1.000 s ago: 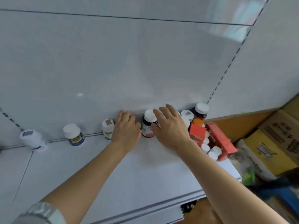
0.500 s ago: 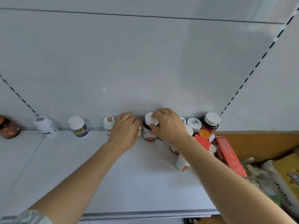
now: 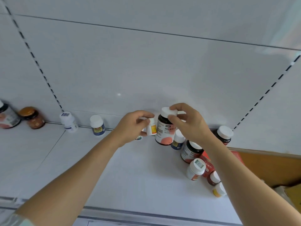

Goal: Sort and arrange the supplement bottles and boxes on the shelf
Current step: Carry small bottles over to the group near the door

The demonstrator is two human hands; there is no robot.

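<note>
My right hand (image 3: 187, 123) grips the white cap of a dark brown bottle (image 3: 165, 131) with a white and pink label, held just above the white shelf (image 3: 114, 168) near the back wall. My left hand (image 3: 132, 126) pinches a small white bottle (image 3: 151, 127) with a yellow label right beside it. Another small bottle (image 3: 138, 137) is partly hidden under my left hand. A cluster of bottles stands at the right: a blue-labelled one (image 3: 178, 141), a dark one (image 3: 189, 151), a white one (image 3: 194, 168), and a dark one (image 3: 224, 136) at the wall.
Along the back wall to the left stand a blue-labelled bottle (image 3: 97, 125), a white bottle (image 3: 68, 122), an amber jar (image 3: 32, 118) and a dark bottle (image 3: 7, 118). A red box (image 3: 206, 162) and two small bottles (image 3: 215, 178) (image 3: 219, 190) lie at the right. Cardboard (image 3: 268, 168) is beyond the shelf's right end.
Both hands have lifted their bottles off the back row: the right raised the dark brown bottle by its cap, the left picked up the small white one. The view has shifted right.
</note>
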